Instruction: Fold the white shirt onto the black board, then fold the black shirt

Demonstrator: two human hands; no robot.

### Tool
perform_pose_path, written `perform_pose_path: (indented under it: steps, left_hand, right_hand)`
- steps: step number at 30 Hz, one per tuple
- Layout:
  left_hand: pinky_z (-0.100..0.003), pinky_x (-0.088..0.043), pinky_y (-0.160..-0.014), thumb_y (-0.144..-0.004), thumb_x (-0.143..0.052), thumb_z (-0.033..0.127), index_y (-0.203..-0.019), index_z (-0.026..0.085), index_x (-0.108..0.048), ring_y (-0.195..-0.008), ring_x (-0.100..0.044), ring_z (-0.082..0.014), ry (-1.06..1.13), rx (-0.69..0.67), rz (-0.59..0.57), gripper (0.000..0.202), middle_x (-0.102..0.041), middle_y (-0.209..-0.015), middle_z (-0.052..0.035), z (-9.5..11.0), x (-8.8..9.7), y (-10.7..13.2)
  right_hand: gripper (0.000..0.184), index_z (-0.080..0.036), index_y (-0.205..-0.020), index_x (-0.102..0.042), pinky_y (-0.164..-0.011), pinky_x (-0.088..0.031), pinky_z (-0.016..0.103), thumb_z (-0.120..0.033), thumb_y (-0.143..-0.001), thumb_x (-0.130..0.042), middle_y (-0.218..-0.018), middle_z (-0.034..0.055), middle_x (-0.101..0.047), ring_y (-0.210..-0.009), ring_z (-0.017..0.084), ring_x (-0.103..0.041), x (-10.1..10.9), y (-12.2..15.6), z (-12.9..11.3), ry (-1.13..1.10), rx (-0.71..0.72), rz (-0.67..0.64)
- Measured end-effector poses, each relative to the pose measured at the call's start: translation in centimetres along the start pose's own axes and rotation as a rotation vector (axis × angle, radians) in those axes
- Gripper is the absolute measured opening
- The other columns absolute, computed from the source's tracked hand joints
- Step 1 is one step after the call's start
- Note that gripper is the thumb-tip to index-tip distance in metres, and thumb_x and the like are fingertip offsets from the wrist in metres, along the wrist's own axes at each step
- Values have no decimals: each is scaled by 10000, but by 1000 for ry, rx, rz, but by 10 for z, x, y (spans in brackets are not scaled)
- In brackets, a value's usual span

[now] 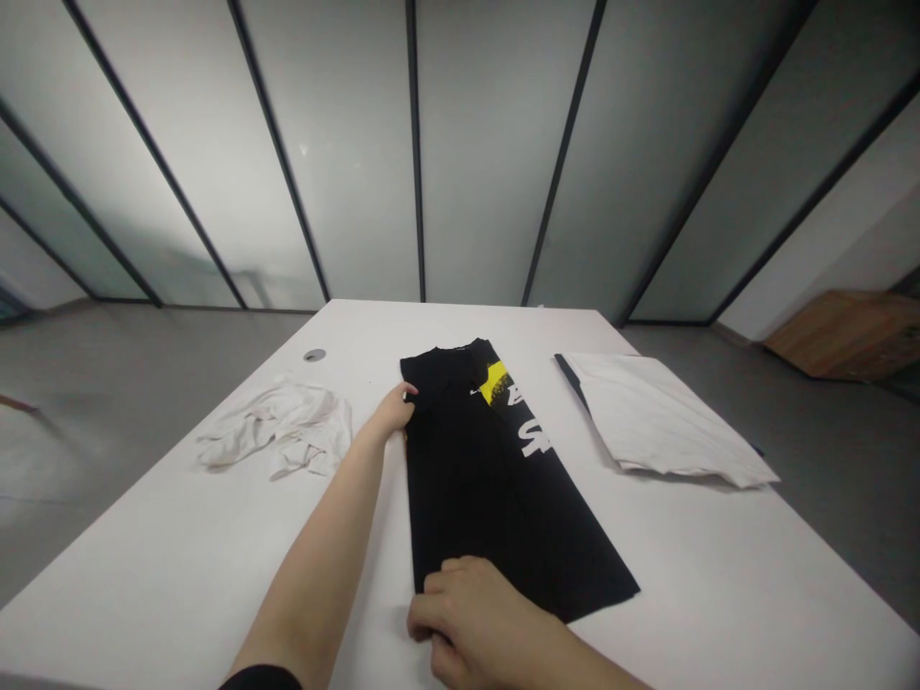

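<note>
You had the black T-shirt (489,498) laid lengthwise in a narrow strip on the white table (144,565), its hem end not yet folded up. Your left hand (392,412) curled at its edge by the collar, your right hand (467,613) over the hem; neither grip could be told. The white lettering (533,436) beside a yellow patch (495,381) was unreadable. A crumpled white garment (280,426) lay left of the shirt, a folded white garment (661,417) right.
</note>
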State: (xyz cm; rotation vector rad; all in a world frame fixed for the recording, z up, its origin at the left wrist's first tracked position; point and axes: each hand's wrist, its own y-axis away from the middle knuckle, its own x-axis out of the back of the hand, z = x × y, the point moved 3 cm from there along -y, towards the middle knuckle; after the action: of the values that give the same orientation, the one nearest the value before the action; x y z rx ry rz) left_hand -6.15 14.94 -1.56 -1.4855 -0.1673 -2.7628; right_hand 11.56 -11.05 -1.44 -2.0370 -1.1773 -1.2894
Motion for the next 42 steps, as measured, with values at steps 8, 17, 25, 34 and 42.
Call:
perform_pose_path:
  steps: [8,17,25,34,42]
  left_hand:
    - [-281,-588,-793,-785,-563,27,-1159,161,-798,-904,-766,-235,-11,81,-102,462,-818,-1009,-95,-22,26,-6]
    - [-454,-557,-961,-769,-659,209,-897,141,-763,-1178,-712,-421,-95,239,52,178,-786,-1052,-248,-53,62,-16]
    - [-300,-579,-674,-982,-471,394,-1014,140,-769,-839,-748,-253,237,47,131,393,-768,-860,-113,-21,26,-17]
    - [-375,-515,-1091,-881,-576,133,-1205,132,-794,-1222,-681,-284,209,-133,215,391,-769,-1239,-151,-5,-15,-26]
    - [-429,-508,-1132,-953,-535,153,-1258,141,-769,-1223,-670,-300,77,-191,321,384,-728,-1244,-159,-7,-19,-31]
  right_hand:
    - [219,-233,-912,-774,-717,-447,284,-361,-982,-610,-811,-2,-759,-722,179,-664,-3,6,3,-89,51,-44]
    - [125,-250,-954,-728,-656,-382,254,-293,-837,-729,-836,-23,-744,-738,161,-657,2,5,4,-163,-23,-13]
    - [490,-292,-1218,-776,-565,-364,211,-125,-786,-616,-681,-56,-634,-564,117,-511,54,29,30,-446,-159,-41]
    - [274,-224,-1068,-815,-608,-393,220,-210,-829,-683,-779,-13,-677,-693,136,-581,61,47,85,-524,-425,-32]
    - [335,-219,-1007,-791,-543,-322,219,-88,-754,-615,-678,-53,-578,-619,115,-512,53,50,96,-521,-452,-69]
